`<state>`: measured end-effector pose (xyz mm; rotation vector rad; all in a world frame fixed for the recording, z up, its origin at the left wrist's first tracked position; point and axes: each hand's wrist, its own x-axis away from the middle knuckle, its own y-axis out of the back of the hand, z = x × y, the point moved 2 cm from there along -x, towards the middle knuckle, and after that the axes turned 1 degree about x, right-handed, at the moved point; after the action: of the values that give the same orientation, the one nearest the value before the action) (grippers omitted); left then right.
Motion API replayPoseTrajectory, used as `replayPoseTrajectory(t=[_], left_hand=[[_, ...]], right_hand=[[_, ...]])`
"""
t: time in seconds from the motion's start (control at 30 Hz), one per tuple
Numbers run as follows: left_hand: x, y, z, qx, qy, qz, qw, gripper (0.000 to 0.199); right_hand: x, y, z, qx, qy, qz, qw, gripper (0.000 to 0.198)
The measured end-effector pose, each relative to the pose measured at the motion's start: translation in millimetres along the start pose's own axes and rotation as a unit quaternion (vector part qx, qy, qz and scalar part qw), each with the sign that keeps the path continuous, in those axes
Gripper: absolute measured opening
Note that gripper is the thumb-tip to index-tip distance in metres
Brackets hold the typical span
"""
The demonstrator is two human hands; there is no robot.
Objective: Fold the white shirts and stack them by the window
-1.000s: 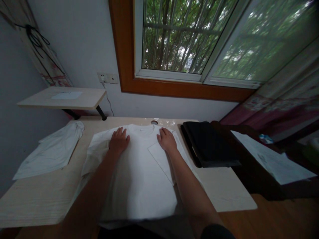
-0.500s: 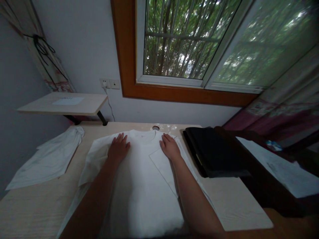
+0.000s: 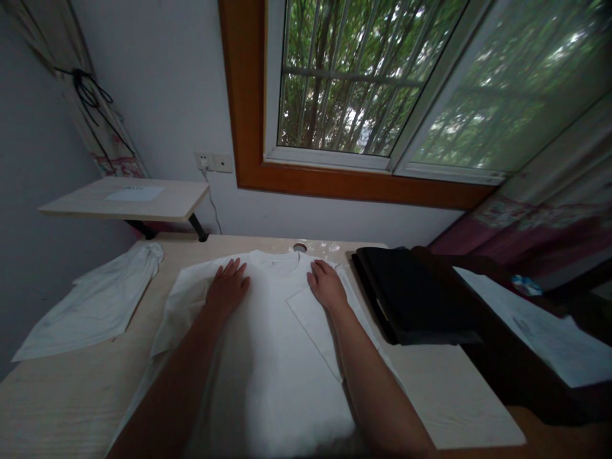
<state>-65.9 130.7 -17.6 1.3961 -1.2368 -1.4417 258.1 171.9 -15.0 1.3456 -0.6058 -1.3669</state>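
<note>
A white T-shirt (image 3: 277, 331) lies spread on the wooden desk (image 3: 71, 395), its neckline toward the wall. My left hand (image 3: 228, 287) rests flat on the left shoulder of the shirt, fingers apart. On the other side of the neckline, my right hand (image 3: 327, 284) lies palm down on the right shoulder, fingers stretched out. Neither hand grips the cloth. A sleeve appears folded inward under my right forearm. The shirt's lower edge is out of sight at the bottom of the view.
Another white cloth (image 3: 95, 306) lies at the desk's left. A raised shelf (image 3: 176, 197) with a paper stands behind it. Dark folded items (image 3: 415, 293) are stacked to the right of the shirt. Farther right lies a white sheet (image 3: 535, 325). A window (image 3: 354, 83) is above the desk.
The camera view has shifted very slightly. Both hands stay in the same places on the shirt, and the shirt looks unchanged.
</note>
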Motion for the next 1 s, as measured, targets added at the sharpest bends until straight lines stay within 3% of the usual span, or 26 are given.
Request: replayPoseTrajectory(t=[0.7, 1.0], left_hand=[[2.3, 3.6, -3.4, 0.021, 0.008, -0.019, 1.0, 0.051], [3.8, 5.1, -7.0, 0.015, -0.018, -0.043, 0.999, 0.047]], right_hand=[[1.2, 8.0, 9.3, 0.019, -0.003, -0.022, 1.0, 0.04], [1.0, 7.6, 8.7, 0.018, -0.002, -0.025, 1.0, 0.04]])
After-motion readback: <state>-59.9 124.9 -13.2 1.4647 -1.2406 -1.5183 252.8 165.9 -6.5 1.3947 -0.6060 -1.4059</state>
